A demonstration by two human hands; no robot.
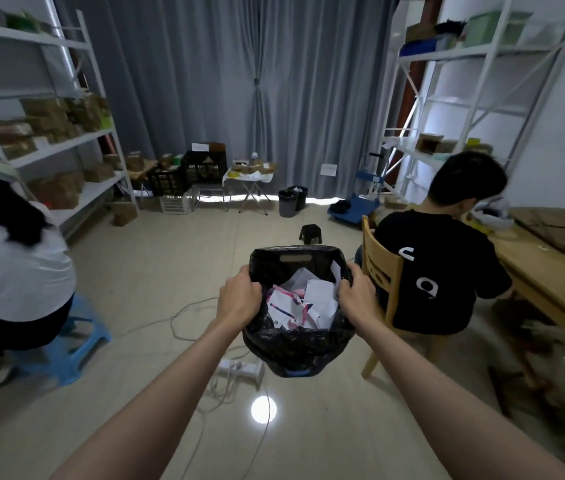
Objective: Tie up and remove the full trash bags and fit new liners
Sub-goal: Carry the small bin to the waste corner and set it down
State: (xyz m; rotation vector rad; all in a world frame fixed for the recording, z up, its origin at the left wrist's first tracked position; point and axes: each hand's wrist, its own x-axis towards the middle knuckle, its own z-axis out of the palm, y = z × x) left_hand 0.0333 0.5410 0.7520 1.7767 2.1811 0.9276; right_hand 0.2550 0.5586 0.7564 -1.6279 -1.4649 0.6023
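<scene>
**Full bin carried across the room, bag not yet tied**

Two bare forearms stretch out ahead, and between them hangs a small trash bin [293, 355] lined with a black trash bag [309, 261], lifted clear of the tiled floor [156, 271]. Left hand [239, 297] grips the liner's rim on one side, fingers curled over the edge; right hand [357, 292] grips the opposite rim the same way. Crumpled white and pink paper [300, 301] fills the bag close to the top.

By my reckoning the job is barely started: the bag mouth stands wide open, no knot made, and the bag still sits in its bin. Tying, lifting out and fitting a fresh liner all remain. Two more lined bins [291, 200] wait by the grey curtain [239, 81] well ahead, apparently untouched. No spare liners show anywhere.
</scene>
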